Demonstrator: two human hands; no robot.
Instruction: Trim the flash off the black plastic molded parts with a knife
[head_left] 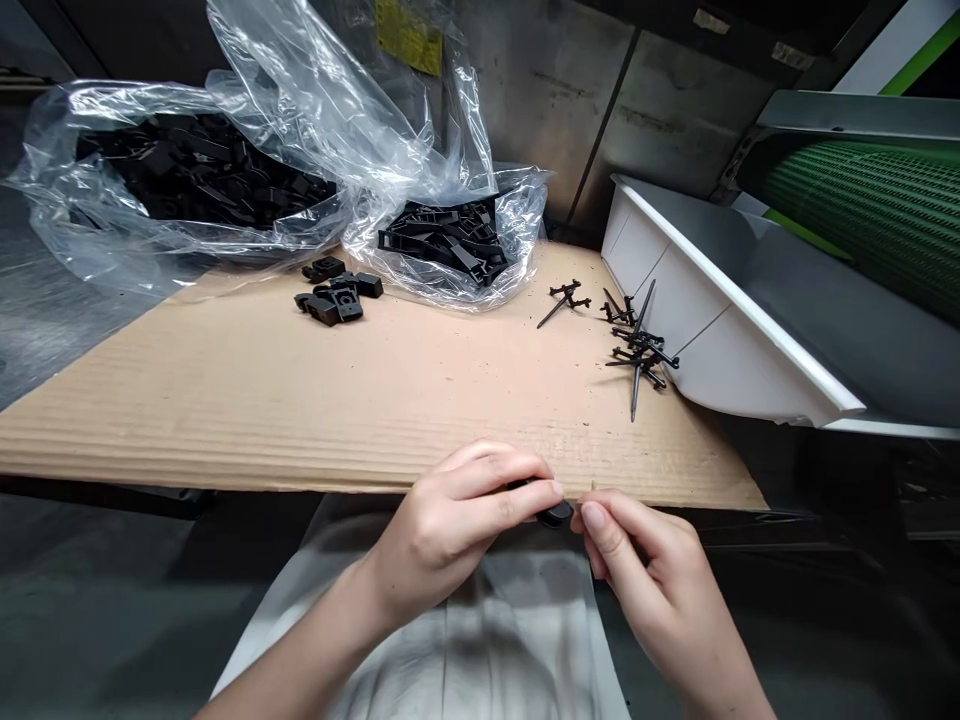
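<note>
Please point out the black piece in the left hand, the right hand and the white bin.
Black piece point(555, 515): head view, on its exposed rounded end.
Right hand point(660, 575): head view, middle of the hand.
White bin point(694, 310): head view, on its outer side wall.

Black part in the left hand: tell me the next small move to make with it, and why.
Probably bring the right hand to the exposed end of the black part. The left hand grips the part with that end sticking out, and the right hand is pinched close beside it; whether it holds anything is unclear.
</note>
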